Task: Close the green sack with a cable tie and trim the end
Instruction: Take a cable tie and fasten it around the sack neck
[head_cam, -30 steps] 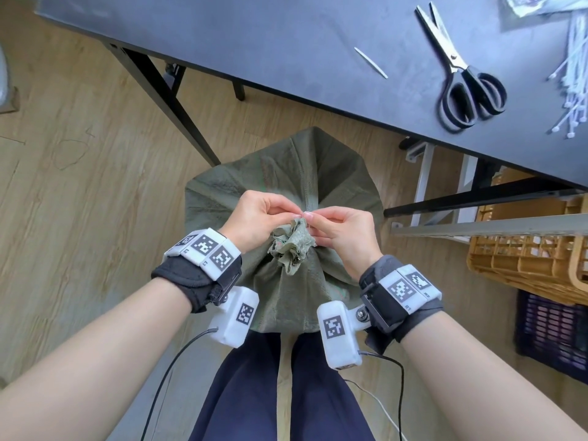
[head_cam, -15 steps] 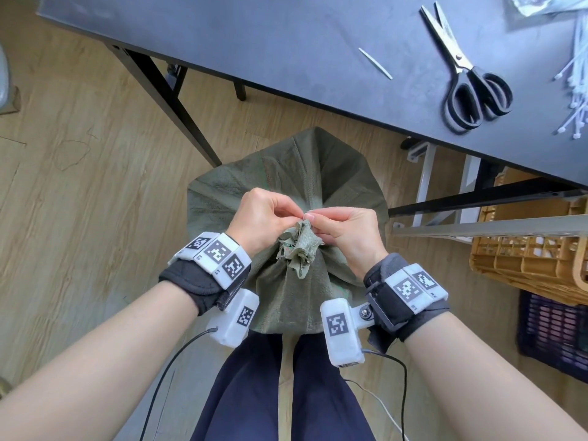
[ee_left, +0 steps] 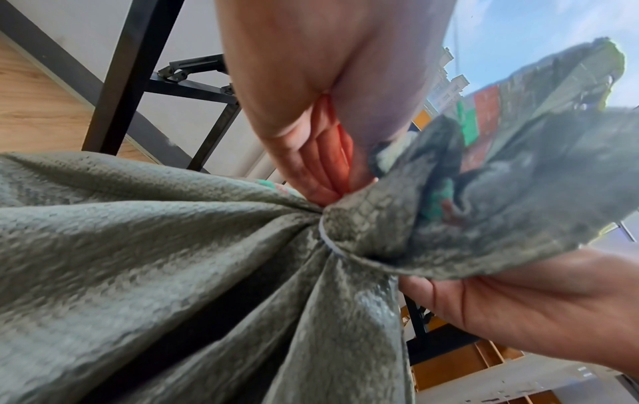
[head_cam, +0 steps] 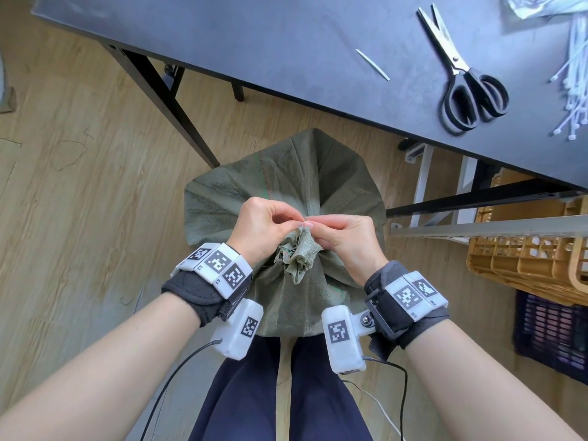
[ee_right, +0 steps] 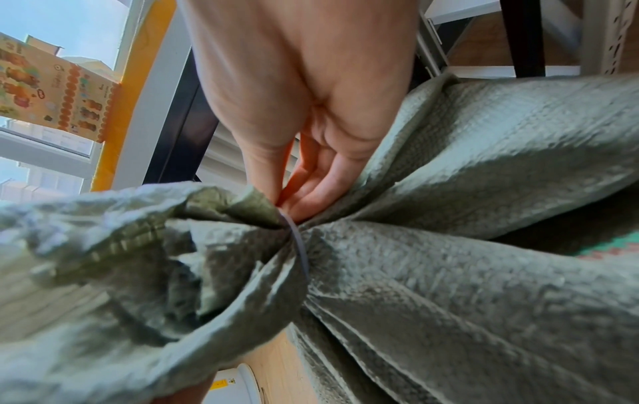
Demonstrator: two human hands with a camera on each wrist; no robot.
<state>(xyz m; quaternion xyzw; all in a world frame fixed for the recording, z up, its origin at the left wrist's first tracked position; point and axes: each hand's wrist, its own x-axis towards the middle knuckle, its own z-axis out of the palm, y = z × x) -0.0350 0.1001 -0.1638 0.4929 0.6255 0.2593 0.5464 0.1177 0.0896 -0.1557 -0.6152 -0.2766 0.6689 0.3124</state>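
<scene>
The green sack [head_cam: 286, 186] stands on the floor between my legs, its mouth gathered into a ruffle [head_cam: 297, 254]. A thin white cable tie [ee_left: 327, 240] [ee_right: 299, 246] circles the neck under the ruffle. My left hand [head_cam: 264, 224] and right hand [head_cam: 343, 237] meet fingertip to fingertip at the far side of the neck, fingers curled, pinching the tie there. The tie's head and loose end are hidden behind the fingers. In the left wrist view the left fingers [ee_left: 325, 175] press into the neck; in the right wrist view the right fingers [ee_right: 311, 188] pinch at the tie.
Black-handled scissors [head_cam: 467, 81] lie on the dark table [head_cam: 254, 43] ahead, right of a short white tie offcut [head_cam: 372, 64]. A bundle of white cable ties [head_cam: 572, 74] sits at the table's right edge. A yellow crate [head_cam: 525, 259] and a dark crate [head_cam: 550, 332] stand at right.
Both hands stay at the sack's neck with fingertips together; they have shifted only slightly, and the ruffle looks a little more bunched.
</scene>
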